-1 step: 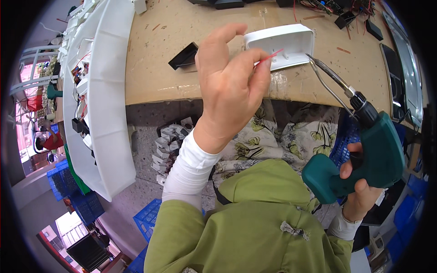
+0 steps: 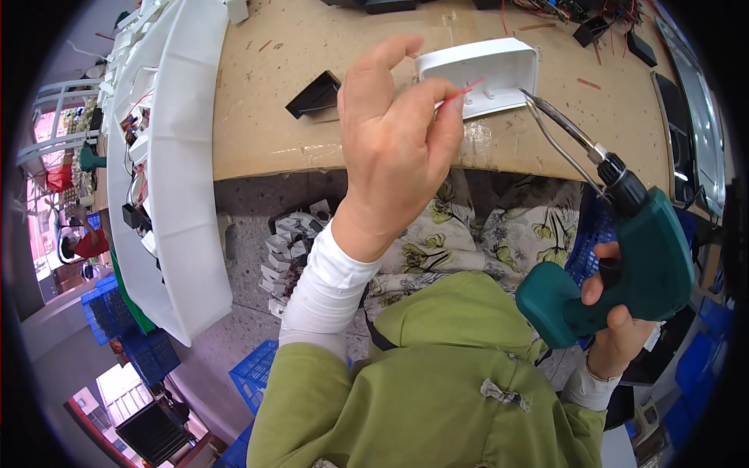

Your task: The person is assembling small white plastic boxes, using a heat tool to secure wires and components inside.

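Tan cardboard worktop (image 2: 273, 144), and your left hand (image 2: 396, 148) pinched a thin red wire (image 2: 471, 86), your right hand (image 2: 618, 334) gripped a green plastic soldering gun (image 2: 659, 253); a slip risked scorching the white plastic shell (image 2: 507, 56) just beyond your pinch.

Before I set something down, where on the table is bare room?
Small scraps aside, left: tabletop between white bin and open black box. Right: between white case and dark panel, though the soldering tool partly overhangs it. Crowded: the far right corner, with circuit boards and black boxes.

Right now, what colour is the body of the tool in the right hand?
The body of the tool is dark green; the head view shows it.
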### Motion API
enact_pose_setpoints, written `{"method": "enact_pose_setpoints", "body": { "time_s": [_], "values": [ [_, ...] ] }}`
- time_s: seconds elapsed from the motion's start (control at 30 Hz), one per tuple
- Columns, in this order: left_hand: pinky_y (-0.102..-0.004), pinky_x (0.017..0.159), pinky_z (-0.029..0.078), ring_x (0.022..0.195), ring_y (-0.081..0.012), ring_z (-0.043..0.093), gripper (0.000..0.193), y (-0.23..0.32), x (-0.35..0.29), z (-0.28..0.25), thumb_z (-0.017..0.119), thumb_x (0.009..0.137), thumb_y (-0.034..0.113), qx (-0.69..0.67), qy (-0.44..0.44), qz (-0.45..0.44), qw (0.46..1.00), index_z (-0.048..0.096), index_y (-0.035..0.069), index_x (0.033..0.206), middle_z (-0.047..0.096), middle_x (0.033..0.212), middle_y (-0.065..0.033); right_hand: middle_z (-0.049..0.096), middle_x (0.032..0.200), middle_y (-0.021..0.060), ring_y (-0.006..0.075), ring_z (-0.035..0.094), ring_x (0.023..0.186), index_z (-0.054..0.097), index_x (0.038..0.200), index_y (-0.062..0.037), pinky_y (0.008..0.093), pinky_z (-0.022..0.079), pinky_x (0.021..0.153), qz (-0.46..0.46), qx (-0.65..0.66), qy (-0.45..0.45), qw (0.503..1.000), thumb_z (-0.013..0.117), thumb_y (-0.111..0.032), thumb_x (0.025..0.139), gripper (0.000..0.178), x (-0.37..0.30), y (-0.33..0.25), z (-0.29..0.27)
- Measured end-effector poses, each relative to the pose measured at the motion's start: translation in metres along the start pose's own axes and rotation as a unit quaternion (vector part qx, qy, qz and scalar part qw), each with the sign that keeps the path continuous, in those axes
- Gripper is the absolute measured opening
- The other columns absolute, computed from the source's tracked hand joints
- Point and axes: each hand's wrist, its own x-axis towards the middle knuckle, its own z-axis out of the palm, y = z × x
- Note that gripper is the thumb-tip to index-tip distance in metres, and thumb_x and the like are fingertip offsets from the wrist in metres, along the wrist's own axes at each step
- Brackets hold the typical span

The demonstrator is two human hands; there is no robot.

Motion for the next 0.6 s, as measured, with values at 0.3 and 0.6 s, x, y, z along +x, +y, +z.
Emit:
{"method": "enact_pose_setpoints", "body": {
  "time_s": [0.3,0.6],
  "values": [
    [-0.0363,0.069,0.044,0.084,-0.0304,0.052,0.009,0.006,0.000,0.012,0.061,0.064,0.002,-0.003,-0.046,-0.078,0.996,0.059,-0.002,0.072,0.052,0.100,-0.0178,0.051,0.105,0.0235,0.0149,0.054,0.064,0.034,0.122,0.0086,0.0237,0.043,0.054,0.019,-0.036,-0.009,0.999,0.070,-0.037,0.070,0.077,0.009,0.004,0.015],
    [-0.0344,0.066,0.046,0.077,-0.0292,0.055,0.008,0.003,0.003,0.012,0.059,0.065,0.001,-0.020,-0.041,-0.064,0.997,0.059,-0.004,0.071,0.053,0.094,-0.0174,0.051,0.105,0.0239,0.0145,0.054,0.063,0.035,0.122,0.0081,0.0230,0.044,0.055,0.029,-0.024,-0.021,0.999,0.070,-0.034,0.070,0.076,0.011,0.007,0.018]
  ]
}}
